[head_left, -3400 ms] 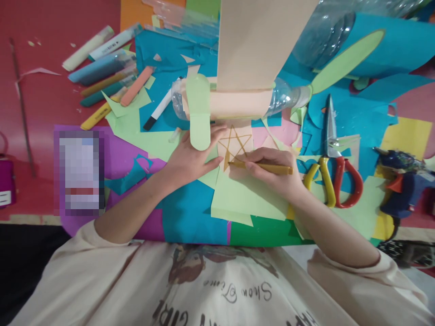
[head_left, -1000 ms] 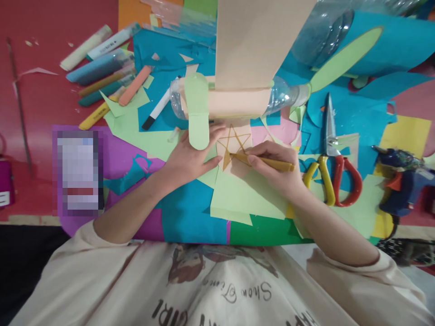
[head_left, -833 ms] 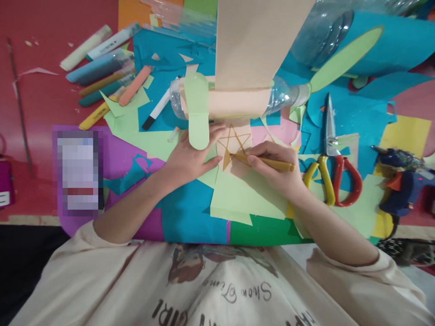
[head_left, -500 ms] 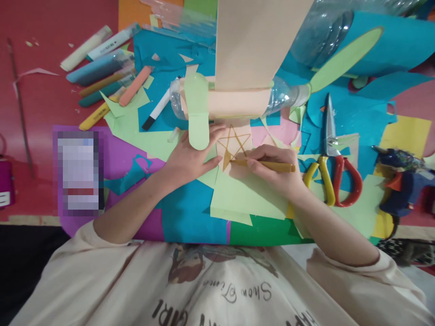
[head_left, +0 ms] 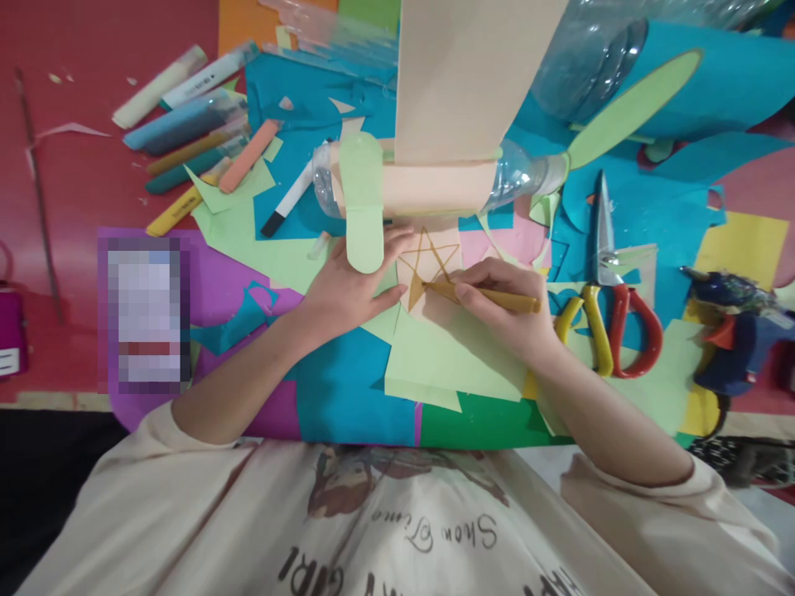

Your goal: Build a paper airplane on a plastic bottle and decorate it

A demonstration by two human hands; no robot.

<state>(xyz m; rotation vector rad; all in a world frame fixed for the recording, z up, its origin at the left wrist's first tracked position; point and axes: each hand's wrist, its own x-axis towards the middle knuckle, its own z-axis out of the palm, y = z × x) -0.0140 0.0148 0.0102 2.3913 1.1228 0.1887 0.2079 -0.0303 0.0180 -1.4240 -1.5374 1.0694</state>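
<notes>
Between the fingers of my right hand (head_left: 506,310) is a brown marker (head_left: 513,300), its tip on a peach sheet of paper (head_left: 450,236). A five-pointed star (head_left: 424,257) is outlined on that sheet in brown, with its lower left point coloured in. My left hand (head_left: 357,277) lies with spread fingers along the sheet's left edge. Partly over that hand hangs a light green paper strip (head_left: 363,240), attached to a clear plastic bottle (head_left: 515,175) wrapped in peach paper. The bottle lies sideways just beyond both hands, with a long peach panel (head_left: 472,74) across it.
Scissors (head_left: 605,290) with red and yellow handles lie right of my right hand. Several markers (head_left: 180,136) are grouped at the upper left. A blurred phone-like rectangle (head_left: 147,310) rests at left on purple paper. Blue paper and green scraps (head_left: 460,356) cover the table.
The marker's tip has shifted slightly up within the star, and my right hand has tilted a little with it. My left hand stays in place.
</notes>
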